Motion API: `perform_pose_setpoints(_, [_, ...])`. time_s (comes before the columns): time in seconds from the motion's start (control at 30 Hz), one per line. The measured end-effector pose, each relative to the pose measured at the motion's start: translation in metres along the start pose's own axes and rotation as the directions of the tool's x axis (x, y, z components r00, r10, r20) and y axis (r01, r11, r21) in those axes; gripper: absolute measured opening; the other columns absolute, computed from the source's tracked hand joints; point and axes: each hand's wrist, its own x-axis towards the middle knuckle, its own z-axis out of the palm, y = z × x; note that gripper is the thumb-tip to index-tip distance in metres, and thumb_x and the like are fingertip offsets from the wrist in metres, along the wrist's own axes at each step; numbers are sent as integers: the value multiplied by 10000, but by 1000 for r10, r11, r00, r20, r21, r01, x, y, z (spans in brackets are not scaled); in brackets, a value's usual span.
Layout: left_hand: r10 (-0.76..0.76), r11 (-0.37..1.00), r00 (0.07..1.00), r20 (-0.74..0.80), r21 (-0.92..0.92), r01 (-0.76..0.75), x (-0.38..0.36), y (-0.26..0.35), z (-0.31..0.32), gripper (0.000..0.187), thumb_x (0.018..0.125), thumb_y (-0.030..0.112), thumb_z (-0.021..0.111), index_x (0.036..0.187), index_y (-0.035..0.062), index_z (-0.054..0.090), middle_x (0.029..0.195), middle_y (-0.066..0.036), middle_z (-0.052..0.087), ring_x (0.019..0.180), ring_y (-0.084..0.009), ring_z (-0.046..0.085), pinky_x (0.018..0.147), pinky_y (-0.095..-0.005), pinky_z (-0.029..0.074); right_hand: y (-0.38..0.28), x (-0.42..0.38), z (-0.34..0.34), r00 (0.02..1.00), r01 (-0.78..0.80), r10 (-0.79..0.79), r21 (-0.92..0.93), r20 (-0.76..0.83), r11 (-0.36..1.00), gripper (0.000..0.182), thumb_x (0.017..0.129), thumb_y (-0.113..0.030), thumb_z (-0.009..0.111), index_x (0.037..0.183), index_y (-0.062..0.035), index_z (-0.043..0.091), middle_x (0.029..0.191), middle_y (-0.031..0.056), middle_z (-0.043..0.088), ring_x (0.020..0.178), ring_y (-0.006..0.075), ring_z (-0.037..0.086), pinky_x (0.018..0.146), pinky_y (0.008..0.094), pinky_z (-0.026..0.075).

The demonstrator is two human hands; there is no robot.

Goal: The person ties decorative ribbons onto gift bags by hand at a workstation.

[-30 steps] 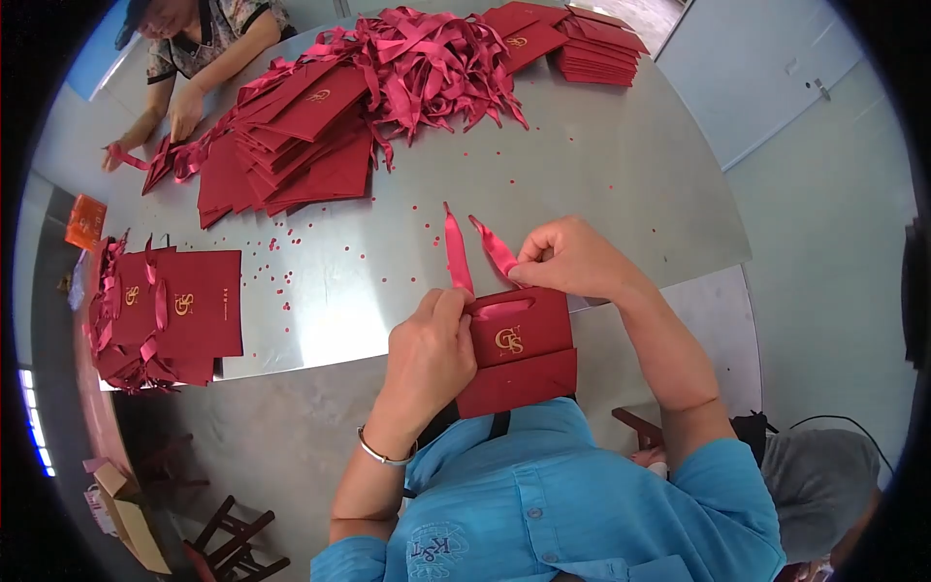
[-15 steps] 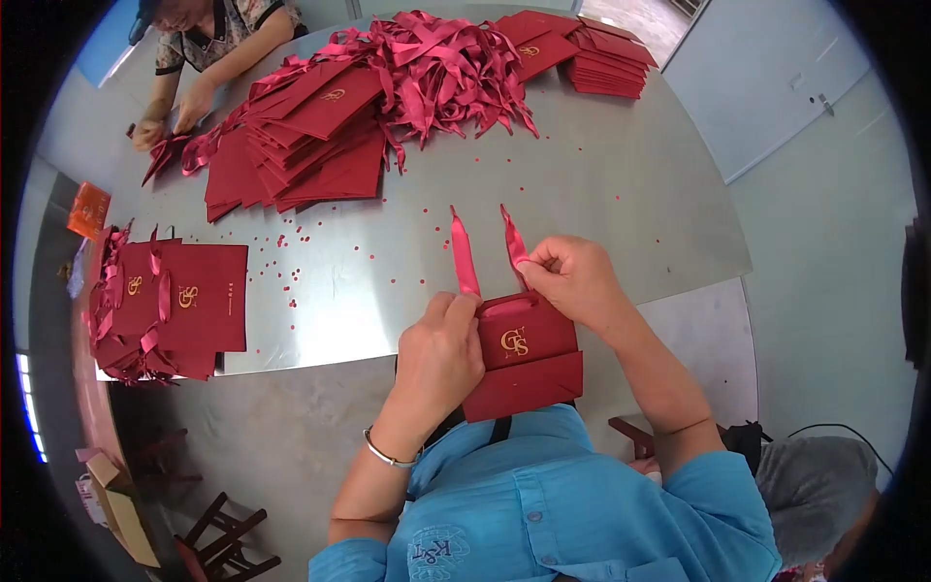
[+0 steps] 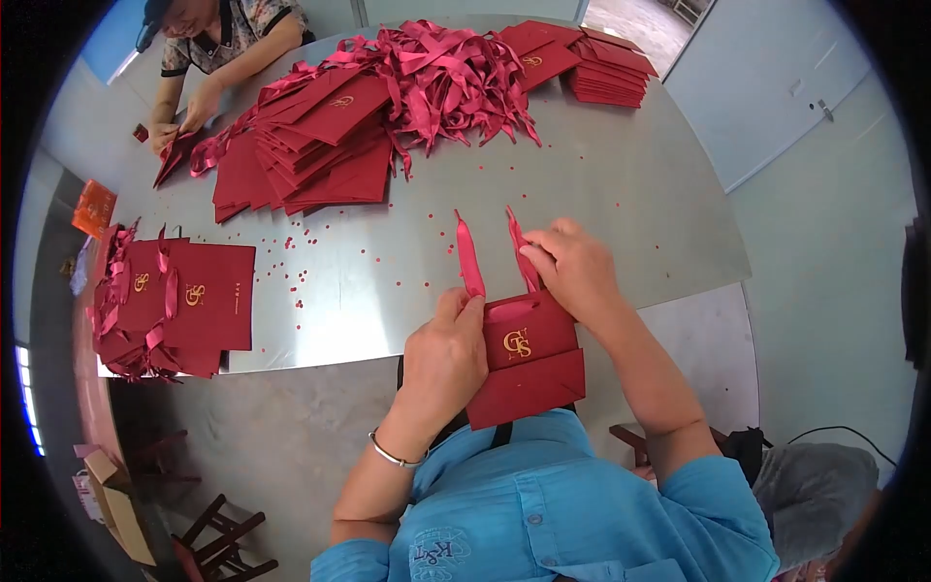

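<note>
A small dark red paper bag (image 3: 531, 373) with gold lettering lies over the table's front edge, close to my body. My left hand (image 3: 446, 349) pinches its upper left corner, at the foot of one pink ribbon (image 3: 467, 254) that extends away over the table. Beside the bag's upper right corner, my right hand (image 3: 572, 267) has its thumb and forefinger closed on a second pink ribbon (image 3: 518, 242). Another stretch of ribbon runs across the bag's top between the two corners.
Across the metal table (image 3: 640, 233) lie stacked red bags (image 3: 330, 145), a ribbon heap (image 3: 451, 82) and another bag stack (image 3: 611, 73). Ribboned bags (image 3: 218, 301) sit at the left edge. A co-worker (image 3: 233, 48) handles a red bag at the far left. Small red dots are scattered about.
My right hand has slid slightly up along its ribbon, away from the bag. My left hand keeps its place at the corner. The view has shifted slightly.
</note>
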Motion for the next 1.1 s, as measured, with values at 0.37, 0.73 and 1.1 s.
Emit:
perform_pose_setpoints(0.37, [-108, 975, 993, -50, -201, 95, -1, -8, 2, 263, 768, -41, 650, 1015, -7, 567, 1030, -176, 588, 753, -327, 643, 617, -376, 551, -13, -16, -15, 985, 112, -70, 279, -156, 954, 152, 774, -71, 738, 922, -86, 706, 843, 66, 605, 653, 209, 587, 591, 311, 488])
perform_pose_setpoints(0.73, [-105, 967, 994, -39, -239, 93, 1, -11, 5, 187, 758, -42, 630, 931, 1, 575, 960, -168, 603, 773, -350, 636, 630, -398, 545, -28, -23, -6, 887, 461, -456, 221, -73, 860, 189, 653, -71, 788, 814, -61, 690, 829, 40, 587, 746, 210, 575, 653, 322, 488])
perform_pose_setpoints(1.1, [-69, 980, 991, -113, -192, 47, -3, -12, 11, 160, 765, -24, 636, 911, 13, 581, 971, -154, 616, 689, -320, 647, 568, -376, 550, -19, -19, 2, 902, 404, -429, 449, -50, 797, 153, 695, -19, 757, 774, -49, 629, 842, 62, 606, 746, 243, 571, 675, 351, 475])
